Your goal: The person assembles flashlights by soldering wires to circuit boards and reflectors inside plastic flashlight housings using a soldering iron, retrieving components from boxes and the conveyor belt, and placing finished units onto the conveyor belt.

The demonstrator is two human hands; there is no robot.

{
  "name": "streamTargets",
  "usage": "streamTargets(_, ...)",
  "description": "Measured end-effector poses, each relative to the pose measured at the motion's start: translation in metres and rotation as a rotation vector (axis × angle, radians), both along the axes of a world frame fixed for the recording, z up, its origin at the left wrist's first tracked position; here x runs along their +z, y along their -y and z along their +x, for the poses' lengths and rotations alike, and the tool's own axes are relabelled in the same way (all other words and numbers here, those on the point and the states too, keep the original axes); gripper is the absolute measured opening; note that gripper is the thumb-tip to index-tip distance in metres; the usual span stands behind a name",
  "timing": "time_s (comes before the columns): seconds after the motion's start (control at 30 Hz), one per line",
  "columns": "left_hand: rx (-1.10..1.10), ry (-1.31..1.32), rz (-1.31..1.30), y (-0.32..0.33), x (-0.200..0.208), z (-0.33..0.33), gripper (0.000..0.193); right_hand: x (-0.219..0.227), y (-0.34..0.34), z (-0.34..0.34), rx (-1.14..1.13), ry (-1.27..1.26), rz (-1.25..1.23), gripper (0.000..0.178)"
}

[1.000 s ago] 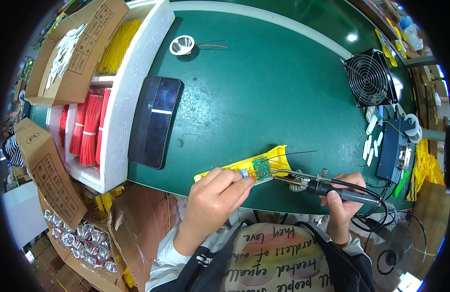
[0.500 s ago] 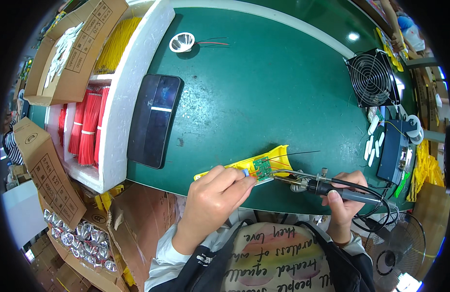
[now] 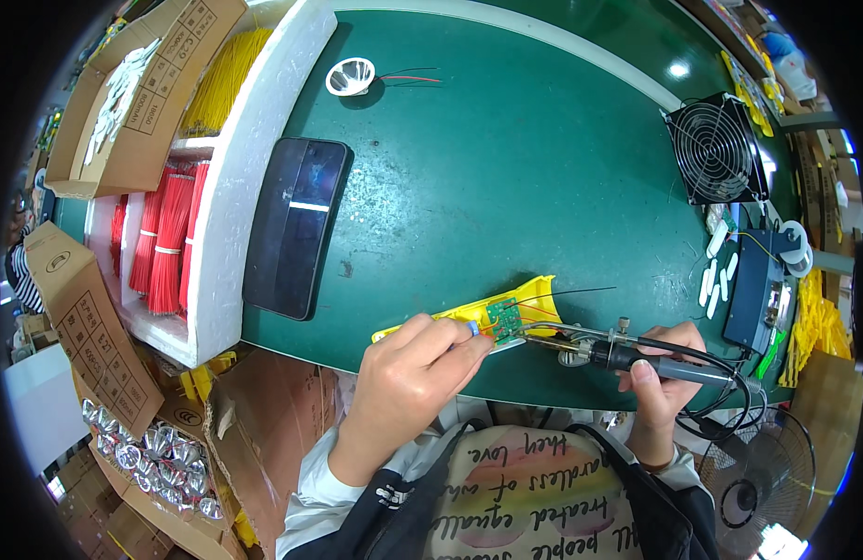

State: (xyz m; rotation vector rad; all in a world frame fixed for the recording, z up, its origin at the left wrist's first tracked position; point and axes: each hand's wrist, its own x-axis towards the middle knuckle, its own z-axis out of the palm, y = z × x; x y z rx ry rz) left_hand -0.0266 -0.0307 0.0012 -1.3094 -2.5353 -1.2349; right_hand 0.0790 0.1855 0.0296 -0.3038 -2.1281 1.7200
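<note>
My right hand (image 3: 657, 378) is wrapped round the dark handle of a soldering iron (image 3: 679, 371), with a thin metal feed tube running along its top. The iron's tip meets the near edge of a small green circuit board (image 3: 502, 319). That board sits in a yellow plastic housing (image 3: 541, 291) at the table's near edge, with red and black wires coming off it. Fingers pinched, my left hand (image 3: 408, 373) is at the board's left side, and a small blue part (image 3: 473, 329) shows at its fingertips. The hand hides much of the housing.
A black phone (image 3: 296, 233) lies left on the green table (image 3: 469, 168). Beyond it rests a reflector cup (image 3: 350, 77) with two wires. White foam box (image 3: 221, 224) holds red and yellow wires. A black fan (image 3: 714, 151) and a blue-grey unit (image 3: 750, 289) stand right.
Almost nothing differs. Both hands, the iron and the board hold their places, with only a slight shift of the whole view.
</note>
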Motion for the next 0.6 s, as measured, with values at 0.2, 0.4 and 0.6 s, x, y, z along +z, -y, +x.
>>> streamTargets(0.2, 0.006, 0.010, 0.005, 0.000, -0.001, 0.000, 0.017, 0.003, -0.001, 0.001, -0.015, -0.032, 0.015, 0.018)
streamTargets(0.4, 0.013, 0.012, 0.013, -0.001, -0.002, 0.000, 0.016, 0.012, -0.005, -0.003, 0.078, -0.105, 0.161, 0.019)
streamTargets(0.6, 0.016, 0.010, 0.017, 0.000, -0.004, 0.002, 0.016, 0.018, -0.008, -0.010, 0.192, -0.047, 0.221, 0.020)
